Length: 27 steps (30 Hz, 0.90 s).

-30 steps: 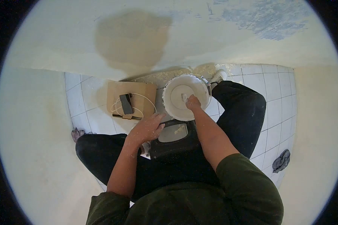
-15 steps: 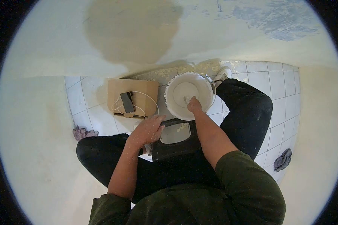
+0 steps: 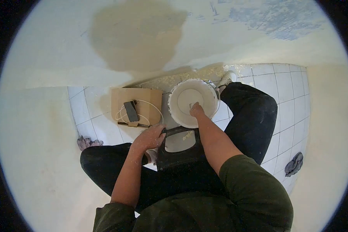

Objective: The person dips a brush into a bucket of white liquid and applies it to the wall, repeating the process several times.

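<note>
White bucket (image 3: 208, 98) reached into by right hand (image 3: 197, 110), small pale object (image 3: 190, 105) clenched; black frame (image 3: 181, 157) touched by left hand (image 3: 147, 139), its grip cannot be told.

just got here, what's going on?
Someone's right hand is down inside a white bucket; whatever its fingers hold is too small to make out. Their left hand is at the corner of a black frame with an opening. Beside the bucket, a phone lies on a cardboard box.
</note>
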Available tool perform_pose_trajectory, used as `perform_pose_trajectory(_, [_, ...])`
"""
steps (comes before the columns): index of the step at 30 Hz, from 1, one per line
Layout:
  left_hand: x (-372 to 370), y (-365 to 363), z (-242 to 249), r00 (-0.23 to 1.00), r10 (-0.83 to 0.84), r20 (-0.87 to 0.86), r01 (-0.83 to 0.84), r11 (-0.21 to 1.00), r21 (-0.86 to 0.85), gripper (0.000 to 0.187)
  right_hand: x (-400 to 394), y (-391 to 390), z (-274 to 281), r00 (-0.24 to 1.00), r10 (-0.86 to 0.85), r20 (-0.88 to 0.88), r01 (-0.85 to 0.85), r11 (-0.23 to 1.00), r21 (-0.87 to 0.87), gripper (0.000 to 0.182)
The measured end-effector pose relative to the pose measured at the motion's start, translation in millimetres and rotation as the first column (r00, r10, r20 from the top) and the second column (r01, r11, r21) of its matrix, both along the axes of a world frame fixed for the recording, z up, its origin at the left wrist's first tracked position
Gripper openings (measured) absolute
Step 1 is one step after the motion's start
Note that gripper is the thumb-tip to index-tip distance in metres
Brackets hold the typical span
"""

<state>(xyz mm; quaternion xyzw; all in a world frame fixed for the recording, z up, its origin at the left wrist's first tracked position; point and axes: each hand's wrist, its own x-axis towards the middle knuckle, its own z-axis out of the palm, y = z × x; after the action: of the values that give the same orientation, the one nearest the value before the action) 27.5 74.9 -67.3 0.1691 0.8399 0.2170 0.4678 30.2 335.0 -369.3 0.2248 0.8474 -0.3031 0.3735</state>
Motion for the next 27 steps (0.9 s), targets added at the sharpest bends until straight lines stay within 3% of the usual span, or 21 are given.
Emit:
perform_pose_trajectory(2, [6.3,-7.8,-14.4,0.997,-0.035,-0.066,0.034,0.999,-0.005,0.043,-1.6,1.8,-5.0,0.998,0.019,-0.051,-0.020,1.000,-0.018,0.048])
perform_pose_trajectory(7, [5.8,-8.6,-21.7,0.999,-0.047,-0.028,0.048,0.998,0.034,0.045,-0.5,2.5,-7.6,0.994,-0.034,-0.103,0.034,0.999,-0.006,0.049])
perform_pose_trajectory(12, [4.5,-2.5,-11.2,0.995,-0.098,-0.016,0.098,0.995,0.008,0.051,-6.5,4.7,-10.4,0.984,0.145,-0.106,-0.149,0.989,-0.024,0.051])
perform_pose_trajectory(14, [6.7,-6.1,-32.8,0.987,-0.148,-0.058,0.150,0.988,0.032,0.048,1.2,11.4,-27.0,0.871,0.443,-0.213,-0.437,0.896,0.077,0.031])
perform_pose_trajectory(16, [8.5,-3.8,-38.0,0.989,-0.130,-0.064,0.133,0.991,0.031,0.048,3.4,15.4,-6.3,0.843,0.526,-0.118,-0.523,0.851,0.058,0.024])
perform_pose_trajectory(18, [9.4,-0.9,-37.4,0.984,-0.142,-0.104,0.147,0.988,0.051,0.048,0.5,14.2,77.7,0.897,0.411,0.164,-0.402,0.912,-0.086,0.022])
perform_pose_trajectory(20, [10.8,-0.3,-34.6,0.968,-0.178,-0.176,0.194,0.977,0.083,0.047,5.6,14.6,121.9,0.856,0.485,0.181,-0.483,0.874,-0.055,0.024])
perform_pose_trajectory(24, [8.0,16.9,4.3,0.979,-0.157,-0.128,0.162,0.986,0.035,0.048,8.7,11.0,113.8,0.801,0.529,0.280,-0.551,0.835,0.000,0.039])
perform_pose_trajectory(27, [10.3,20.3,18.5,0.975,-0.163,-0.152,0.174,0.983,0.062,0.048,13.4,6.7,123.6,0.878,0.421,0.225,-0.433,0.902,0.001,0.039])
